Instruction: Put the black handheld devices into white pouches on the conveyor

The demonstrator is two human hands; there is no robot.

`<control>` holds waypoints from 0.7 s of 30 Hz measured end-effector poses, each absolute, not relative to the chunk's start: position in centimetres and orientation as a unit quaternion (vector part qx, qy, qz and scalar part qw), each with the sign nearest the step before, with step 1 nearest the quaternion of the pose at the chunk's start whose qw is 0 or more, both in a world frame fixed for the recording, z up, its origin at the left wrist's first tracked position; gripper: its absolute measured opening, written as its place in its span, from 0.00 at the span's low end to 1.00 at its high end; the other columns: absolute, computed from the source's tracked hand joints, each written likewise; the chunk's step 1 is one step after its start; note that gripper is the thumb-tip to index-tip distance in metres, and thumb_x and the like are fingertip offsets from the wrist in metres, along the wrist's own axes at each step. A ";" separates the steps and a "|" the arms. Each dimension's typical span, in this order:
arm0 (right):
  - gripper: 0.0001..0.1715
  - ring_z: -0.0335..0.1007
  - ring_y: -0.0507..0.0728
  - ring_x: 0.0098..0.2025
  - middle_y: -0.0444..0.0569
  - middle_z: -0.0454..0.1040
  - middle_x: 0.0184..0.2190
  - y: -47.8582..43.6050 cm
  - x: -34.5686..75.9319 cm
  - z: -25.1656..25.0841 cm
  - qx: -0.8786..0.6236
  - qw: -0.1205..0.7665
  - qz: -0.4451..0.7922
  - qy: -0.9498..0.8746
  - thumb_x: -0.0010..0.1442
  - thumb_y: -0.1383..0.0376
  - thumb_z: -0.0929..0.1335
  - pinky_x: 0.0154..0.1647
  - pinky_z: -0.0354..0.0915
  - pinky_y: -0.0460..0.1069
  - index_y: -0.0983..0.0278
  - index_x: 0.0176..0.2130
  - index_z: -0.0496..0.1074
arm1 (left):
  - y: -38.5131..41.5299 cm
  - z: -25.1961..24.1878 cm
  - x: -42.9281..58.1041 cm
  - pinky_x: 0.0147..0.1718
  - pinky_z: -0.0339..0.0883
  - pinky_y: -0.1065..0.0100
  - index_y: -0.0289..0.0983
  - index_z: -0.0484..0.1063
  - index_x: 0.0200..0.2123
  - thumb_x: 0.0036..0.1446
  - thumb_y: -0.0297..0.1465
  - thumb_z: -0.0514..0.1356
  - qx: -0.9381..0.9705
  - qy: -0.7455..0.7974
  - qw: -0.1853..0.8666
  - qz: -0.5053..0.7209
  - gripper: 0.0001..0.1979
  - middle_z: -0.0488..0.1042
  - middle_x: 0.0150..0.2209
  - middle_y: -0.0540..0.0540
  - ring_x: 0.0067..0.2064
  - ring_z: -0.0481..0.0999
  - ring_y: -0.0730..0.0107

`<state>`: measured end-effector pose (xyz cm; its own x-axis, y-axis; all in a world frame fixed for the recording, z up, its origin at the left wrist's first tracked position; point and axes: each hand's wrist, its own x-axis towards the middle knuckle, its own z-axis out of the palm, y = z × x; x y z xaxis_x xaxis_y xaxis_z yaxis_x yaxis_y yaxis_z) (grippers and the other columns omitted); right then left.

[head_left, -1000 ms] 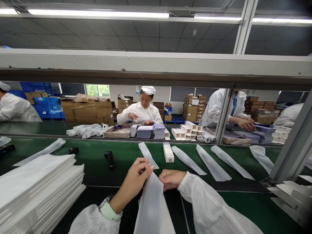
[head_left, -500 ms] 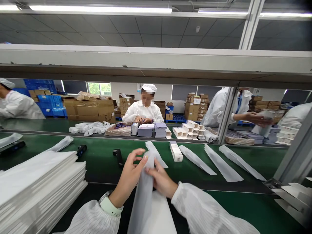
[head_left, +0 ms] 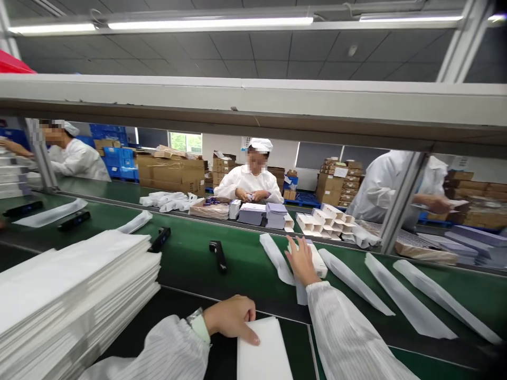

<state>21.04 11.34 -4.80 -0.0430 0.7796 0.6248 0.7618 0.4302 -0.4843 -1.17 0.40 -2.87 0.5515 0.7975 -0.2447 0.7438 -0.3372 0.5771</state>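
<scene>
My left hand (head_left: 233, 319) is at the upper left edge of a narrow stack of white sheets (head_left: 266, 351), with its thumb on top and its fingers curled by the edge. My right hand (head_left: 303, 259) reaches over the green belt, fingers spread. Below it lies a white paper strip (head_left: 301, 293), partly covered by the hand and sleeve. Just right of the hand is a small white box (head_left: 319, 262), partly hidden by it. Another white strip (head_left: 276, 258) lies to the left, and a curved one (head_left: 354, 281) to the right.
A tall pile of white sheets (head_left: 79, 285) stands at left. Black devices (head_left: 217, 256) and more strips (head_left: 410, 295) lie along the green belt (head_left: 190, 237). Across it, a person (head_left: 253, 182) works behind open white boxes (head_left: 327, 219). A metal post (head_left: 404, 203) rises at right.
My right hand has moved forward onto the belt and opened, and a strip lies under it. My left hand has dropped to the narrow stack. The view has swung left.
</scene>
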 end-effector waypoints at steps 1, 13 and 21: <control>0.23 0.44 0.64 0.55 0.55 0.56 0.50 10.8 19.7 -4.3 -0.516 0.414 -0.026 -0.749 0.55 0.65 0.59 0.51 0.45 0.60 0.62 0.51 0.56 | 0.5 -3.1 -1.0 0.20 0.51 0.75 0.36 0.67 0.23 0.31 0.38 0.63 0.812 0.475 0.335 0.057 0.14 0.64 0.23 0.53 0.26 0.62 0.73; 0.11 0.59 0.60 0.43 0.50 0.65 0.35 11.5 7.8 -6.6 -0.443 0.269 0.199 -0.832 0.48 0.59 0.66 0.44 0.52 0.54 0.62 0.32 0.69 | -0.3 -2.2 -0.2 0.26 0.52 0.73 0.34 0.65 0.11 0.33 0.33 0.63 0.783 0.528 0.292 0.153 0.11 0.59 0.14 0.55 0.22 0.59 0.76; 0.36 0.66 0.56 0.35 0.49 0.67 0.30 12.9 12.5 -7.0 -0.495 0.393 0.370 -0.681 0.52 0.64 0.61 0.36 0.60 0.52 0.64 0.55 0.40 | -0.6 -1.6 -0.1 0.25 0.52 0.73 0.37 0.68 0.27 0.41 0.31 0.59 0.797 0.523 0.252 0.165 0.07 0.63 0.23 0.53 0.30 0.63 0.70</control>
<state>12.48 12.94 -6.95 -0.2010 0.9648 0.1693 0.3821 0.2364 -0.8934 -0.07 -0.60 -1.56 0.3983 0.9172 -0.0001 0.7511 -0.3261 0.5740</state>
